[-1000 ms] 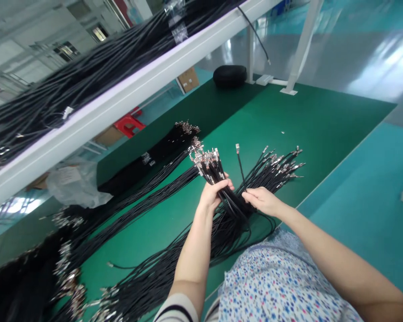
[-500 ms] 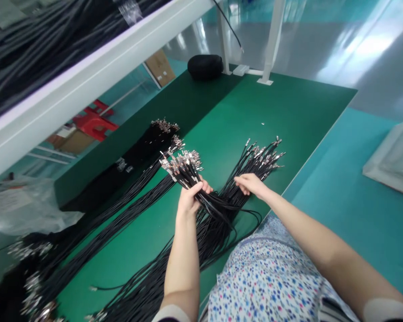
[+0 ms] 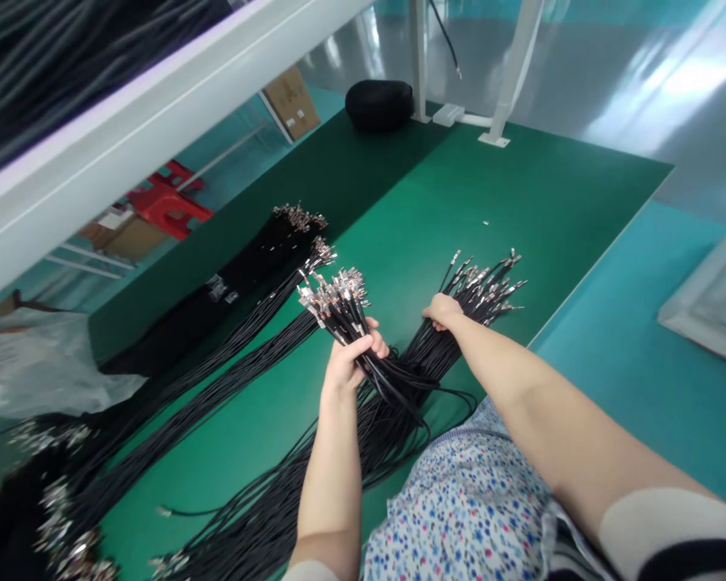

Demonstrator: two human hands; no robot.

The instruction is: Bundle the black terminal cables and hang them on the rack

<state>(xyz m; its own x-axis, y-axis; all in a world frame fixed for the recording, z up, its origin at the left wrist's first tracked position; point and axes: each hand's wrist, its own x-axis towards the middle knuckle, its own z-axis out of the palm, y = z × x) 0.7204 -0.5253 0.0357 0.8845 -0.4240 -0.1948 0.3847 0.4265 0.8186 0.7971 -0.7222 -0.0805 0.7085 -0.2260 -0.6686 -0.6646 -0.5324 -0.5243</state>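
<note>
Counter (image 3: 569,186): surfaced in smooth green, its back strip darkened by shadow; overhung by a white shelf beam (image 3: 175,121) loaded with black cables (image 3: 90,68).
Left hand (image 3: 356,359): wrapped around a cable bunch (image 3: 352,321), which is held up at a tilt above the counter; the grip is taken just below the terminals (image 3: 339,292), probably so that the tips are gathered and exposed.
Right hand (image 3: 444,312): placed at the cable pile (image 3: 393,415) near its far ends, fingers curled in; whether a strand is pinched cannot be told.
Pile layout: stretched along the near side and fanned at the far end, presumably so that single strands can be reached.
Farther bundles (image 3: 242,383): laid lengthwise beyond the pile, apparently so that lots are kept separate.
Materials: thin, flexible strands are sheathed in black and tipped with shiny, silvery and coppery metal.
Back edge: occupied by a rounded black case (image 3: 379,105).
Left side: covered partly by a crumpled, translucent plastic bag (image 3: 42,363).
</note>
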